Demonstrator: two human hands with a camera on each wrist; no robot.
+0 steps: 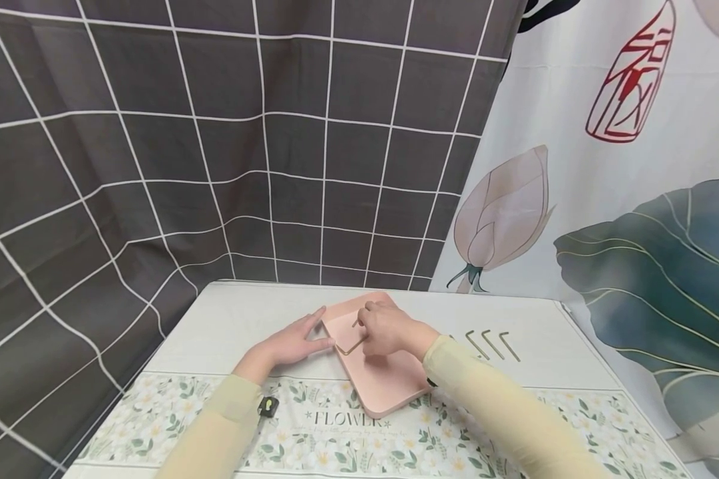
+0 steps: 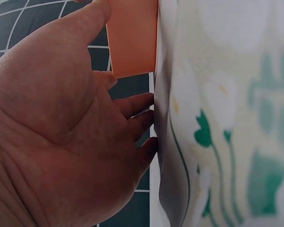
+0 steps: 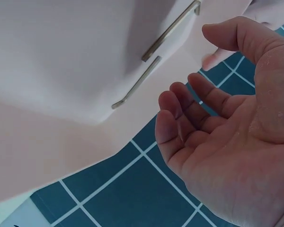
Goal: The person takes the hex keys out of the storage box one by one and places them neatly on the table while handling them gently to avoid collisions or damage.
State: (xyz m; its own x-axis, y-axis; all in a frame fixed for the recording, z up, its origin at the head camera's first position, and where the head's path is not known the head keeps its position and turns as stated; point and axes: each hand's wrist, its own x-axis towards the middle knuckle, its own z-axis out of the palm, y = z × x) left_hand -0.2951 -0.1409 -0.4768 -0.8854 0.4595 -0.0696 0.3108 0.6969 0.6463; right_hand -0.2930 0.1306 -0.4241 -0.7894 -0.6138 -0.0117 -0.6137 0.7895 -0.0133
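A shallow pink tray (image 1: 389,396) lies at an angle on the table. My left hand (image 1: 290,342) rests at its left side, thumb and forefinger spread and touching the wall (image 2: 132,40); the other fingers reach toward the cloth. Over the tray is my right hand (image 1: 386,329), its fingers loosely curled with nothing between them in the right wrist view. Two L-shaped hex keys lie in the tray: one hex key (image 3: 173,29) near the right thumb, another hex key (image 3: 137,82) beside it. The right hand partly hides them in the head view.
Right of the tray, several more hex keys (image 1: 491,344) lie in a row on the white table, one partly hidden by the right forearm. A floral cloth band (image 1: 162,412) runs along the front. Dark checked curtain (image 1: 293,153) and printed fabric (image 1: 515,100) stand behind.
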